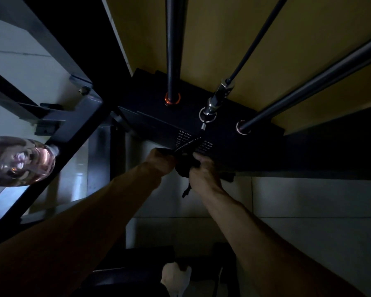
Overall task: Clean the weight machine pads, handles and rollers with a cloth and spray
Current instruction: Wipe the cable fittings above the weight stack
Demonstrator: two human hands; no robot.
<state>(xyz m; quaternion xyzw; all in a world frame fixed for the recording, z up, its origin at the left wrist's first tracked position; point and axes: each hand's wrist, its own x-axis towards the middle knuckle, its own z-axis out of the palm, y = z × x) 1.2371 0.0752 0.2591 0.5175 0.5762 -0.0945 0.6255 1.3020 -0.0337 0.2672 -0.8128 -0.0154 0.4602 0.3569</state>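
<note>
Dim tiled floor lies below the weight stack, where the left hand and right hand both pinch a dark cloth against its near face, so pads, handles and rollers seemingly remain to clean.
</note>
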